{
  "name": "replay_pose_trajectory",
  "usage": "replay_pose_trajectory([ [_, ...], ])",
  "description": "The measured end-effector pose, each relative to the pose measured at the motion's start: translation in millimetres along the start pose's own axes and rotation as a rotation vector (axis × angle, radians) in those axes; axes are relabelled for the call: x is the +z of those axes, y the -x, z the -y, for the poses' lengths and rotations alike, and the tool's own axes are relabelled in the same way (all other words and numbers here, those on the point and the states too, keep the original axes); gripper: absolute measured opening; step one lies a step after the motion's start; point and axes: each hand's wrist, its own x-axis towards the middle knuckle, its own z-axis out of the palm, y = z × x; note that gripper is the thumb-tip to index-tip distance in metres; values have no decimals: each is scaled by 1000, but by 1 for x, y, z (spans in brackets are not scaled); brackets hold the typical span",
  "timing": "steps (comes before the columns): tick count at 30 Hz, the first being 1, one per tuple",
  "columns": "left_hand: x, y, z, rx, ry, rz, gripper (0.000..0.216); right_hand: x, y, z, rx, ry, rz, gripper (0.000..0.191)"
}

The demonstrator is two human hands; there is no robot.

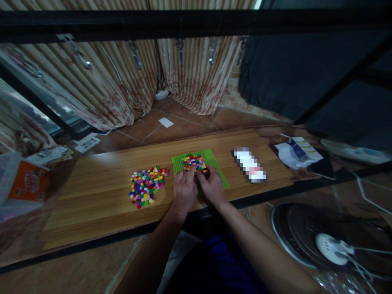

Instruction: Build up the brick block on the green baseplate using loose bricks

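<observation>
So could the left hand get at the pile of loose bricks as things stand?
Probably yes: the loose bricks lie on the wooden tabletop beside the left hand, with nothing visible standing between them.

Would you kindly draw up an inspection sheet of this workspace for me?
Surface: wooden tabletop.
Job's things: green baseplate bearing a multicoloured brick patch; loose bricks spread to its left.
Clutter: pixelated item right of the baseplate; papers beyond the tabletop's right end.
Hands: left hand and right hand at the near edge of the brick patch; grip hidden.
Cables: white cables by a round white unit, lower right.
Surroundings: striped curtains ahead, tiled floor, orange-labelled box at left.
</observation>
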Motion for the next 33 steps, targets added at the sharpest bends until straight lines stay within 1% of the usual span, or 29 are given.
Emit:
replay_pose_trajectory([
  [5,2,-1,0,-8,17,-2,34,0,-2,1,24,-6,-16,38],
  [8,2,-1,0,-15,25,2,33,-1,-3,3,48,21,10,40],
  [13,1,-1,-1,-10,2,12,35,-1,-4,3,51,6,4,38],
  [18,1,-3,-2,-4,-22,21,36,-2,-5,5,73,32,27,41],
  [26,-2,-4,-3,31,-70,18,37,-6,-6,10,102,5,83,42],
  [33,-2,-7,-5,27,-56,14,36,-4,-7,9,119,-34,72,41],
])
